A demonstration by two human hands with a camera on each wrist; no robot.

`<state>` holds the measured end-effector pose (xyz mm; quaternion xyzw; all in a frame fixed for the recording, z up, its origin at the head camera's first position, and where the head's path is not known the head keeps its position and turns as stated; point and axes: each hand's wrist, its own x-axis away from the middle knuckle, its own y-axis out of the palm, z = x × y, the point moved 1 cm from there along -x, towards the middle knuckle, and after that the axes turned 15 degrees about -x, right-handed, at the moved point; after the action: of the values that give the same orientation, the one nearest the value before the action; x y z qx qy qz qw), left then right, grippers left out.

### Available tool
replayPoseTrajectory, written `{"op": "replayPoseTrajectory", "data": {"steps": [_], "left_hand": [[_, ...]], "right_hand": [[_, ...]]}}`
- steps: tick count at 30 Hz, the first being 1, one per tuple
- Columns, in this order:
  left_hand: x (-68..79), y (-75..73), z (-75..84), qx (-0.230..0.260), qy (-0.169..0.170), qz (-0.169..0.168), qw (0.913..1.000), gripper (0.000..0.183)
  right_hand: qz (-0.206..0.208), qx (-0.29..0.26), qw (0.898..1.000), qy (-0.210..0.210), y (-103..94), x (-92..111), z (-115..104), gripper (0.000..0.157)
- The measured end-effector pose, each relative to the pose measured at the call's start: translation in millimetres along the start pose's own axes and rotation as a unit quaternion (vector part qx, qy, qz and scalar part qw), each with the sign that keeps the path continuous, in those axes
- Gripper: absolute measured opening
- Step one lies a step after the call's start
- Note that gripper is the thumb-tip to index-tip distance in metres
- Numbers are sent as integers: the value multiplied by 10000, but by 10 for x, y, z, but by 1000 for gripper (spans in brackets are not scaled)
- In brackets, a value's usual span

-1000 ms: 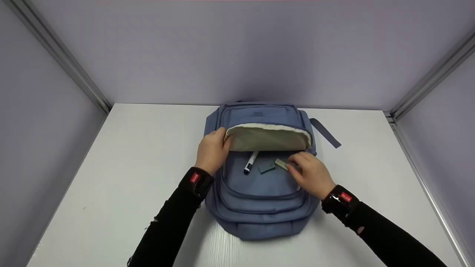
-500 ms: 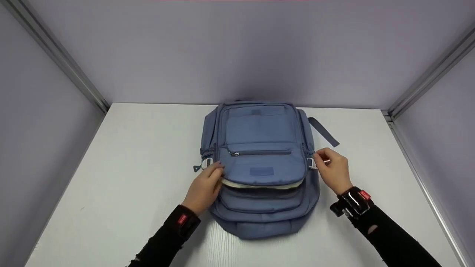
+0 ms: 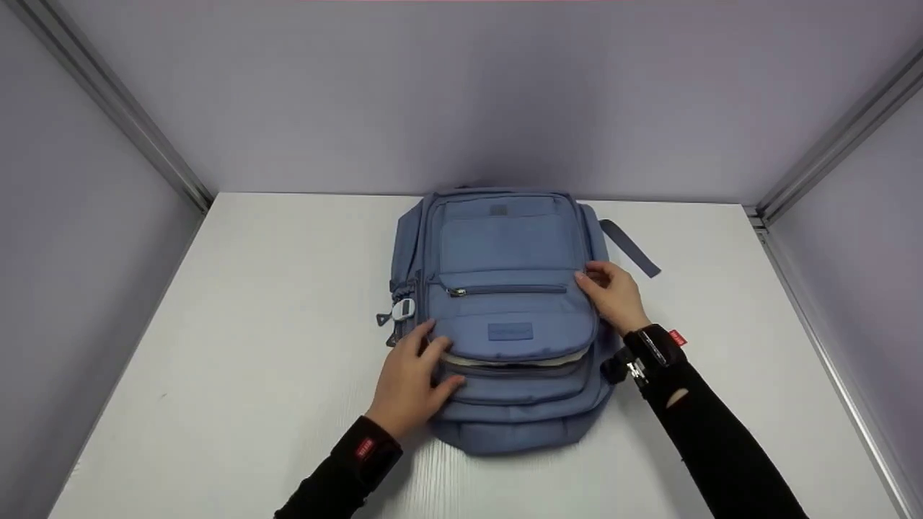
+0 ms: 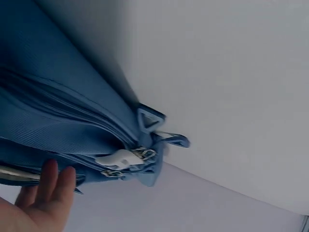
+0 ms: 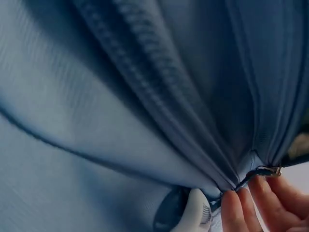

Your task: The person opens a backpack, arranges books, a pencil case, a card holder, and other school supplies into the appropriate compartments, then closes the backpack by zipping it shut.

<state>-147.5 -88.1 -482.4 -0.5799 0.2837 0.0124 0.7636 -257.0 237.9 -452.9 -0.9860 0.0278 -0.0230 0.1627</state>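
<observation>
A blue backpack (image 3: 515, 245) lies on its back, its front pocket flap (image 3: 461, 328) folded down. Along the flap's lower edge a gap shows pale lining (image 3: 519, 362). My left hand (image 3: 407, 378) lies at the lower left corner of that gap, fingers spread and relaxed; the left wrist view shows its fingertips (image 4: 48, 174) right at the pocket edge. At the pocket's right side, my right hand (image 3: 613, 292) pinches the zipper edge; the right wrist view shows a small metal zipper pull (image 5: 276, 170) at its fingertips. The pocket's inside is hidden.
A white charm (image 3: 403, 309) and blue zipper tabs (image 4: 149, 118) hang on the backpack's left side. A dark strap (image 3: 631, 249) sticks out at the upper right. The white table (image 3: 288, 288) meets pale walls (image 3: 461, 94) at the back and sides.
The lifted flap has come down, covering the marker and two small blocks on the pocket. My left hand has loosened from the flap's edge; my right hand moved to the zipper edge.
</observation>
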Motion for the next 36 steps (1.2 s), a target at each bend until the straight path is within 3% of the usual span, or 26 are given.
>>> {"op": "replayPoseTrajectory", "data": {"steps": [4, 8, 25, 33, 36], "left_hand": [[39, 23, 224, -252, 120, 300, 9992, 58], [50, 81, 284, -264, 162, 381, 9988, 54], [-102, 98, -52, -32, 311, -24, 9995, 44], [-277, 83, -247, -108, 196, -214, 9995, 34], [-371, 75, -311, -163, 88, -171, 9997, 29]], "right_hand": [[65, 187, 9998, 10, 26, 13, 39, 46], [227, 243, 9994, -59, 50, 63, 70, 42], [958, 102, 9952, 152, 227, 448, 78, 30], [1347, -187, 9906, 154, 377, 776, 82, 29], [1280, -475, 9901, 335, 438, 871, 60, 30]]}}
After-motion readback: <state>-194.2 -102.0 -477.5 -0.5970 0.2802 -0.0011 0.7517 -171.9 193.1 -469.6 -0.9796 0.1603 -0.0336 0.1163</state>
